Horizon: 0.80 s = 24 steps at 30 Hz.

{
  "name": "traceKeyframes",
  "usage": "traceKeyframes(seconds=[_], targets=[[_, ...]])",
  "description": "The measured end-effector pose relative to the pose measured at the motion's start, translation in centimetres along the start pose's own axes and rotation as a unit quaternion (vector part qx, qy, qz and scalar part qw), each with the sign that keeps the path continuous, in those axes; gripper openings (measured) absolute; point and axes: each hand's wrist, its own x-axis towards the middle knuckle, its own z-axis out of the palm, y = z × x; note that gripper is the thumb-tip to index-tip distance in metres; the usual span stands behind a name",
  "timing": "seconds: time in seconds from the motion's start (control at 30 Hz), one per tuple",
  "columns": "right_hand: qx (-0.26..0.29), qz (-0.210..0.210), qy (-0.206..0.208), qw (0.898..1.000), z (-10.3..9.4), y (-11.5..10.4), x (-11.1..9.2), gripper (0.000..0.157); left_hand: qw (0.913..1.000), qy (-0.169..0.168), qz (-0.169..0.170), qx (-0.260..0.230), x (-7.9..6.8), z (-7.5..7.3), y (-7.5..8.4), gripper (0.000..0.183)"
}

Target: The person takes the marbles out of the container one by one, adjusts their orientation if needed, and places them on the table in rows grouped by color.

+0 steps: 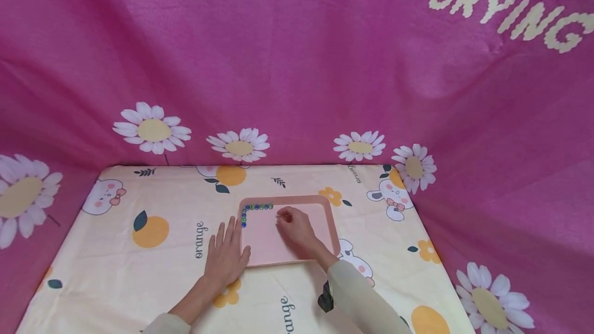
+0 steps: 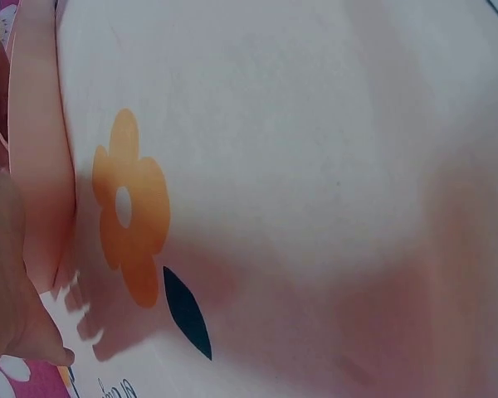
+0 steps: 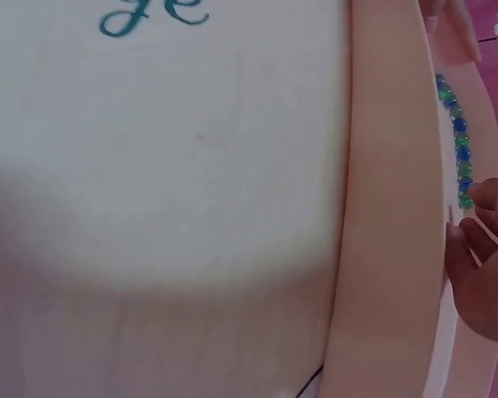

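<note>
Several blue and green glass marbles (image 1: 252, 207) form an L-shaped line along the far and left sides inside a pink tray (image 1: 287, 257). My left hand (image 1: 226, 256) rests by the tray's left edge, fingers extended and thumb over the near left corner. Inside the tray, my right hand (image 1: 295, 227) hovers with bent fingers just right of the line's far-side end. Seen from the right wrist, a fingertip (image 3: 483, 196) is right at the last green marble (image 3: 466, 201), while the thumb stands apart from it. No marble shows between the fingers.
The tray lies on a cream tablecloth (image 1: 153, 277) printed with oranges, flowers and rabbits. A pink curtain (image 1: 297, 66) with daisies hangs behind the table and along both sides. A dark object (image 1: 326, 298) shows beside the right sleeve.
</note>
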Motion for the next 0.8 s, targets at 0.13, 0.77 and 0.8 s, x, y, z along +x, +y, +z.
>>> traceKeyframes(seconds=[0.13, 0.77, 0.8], targets=[[0.027, 0.002, 0.011, 1.000, 0.8, -0.2, 1.0, 0.015, 1.0000, 0.007, 0.000, 0.000, 0.0, -0.1, -0.2, 0.081], [0.029, 0.036, 0.085, 0.995, 2.1, -0.9, 2.7, 0.015, 1.0000, 0.002, 0.003, 0.001, 0.1, 0.1, -0.2, 0.081], [0.026, 0.034, 0.090, 0.995, 2.1, -0.9, 2.8, 0.015, 1.0000, 0.002, 0.003, 0.001, 0.1, 0.1, -0.1, 0.081]])
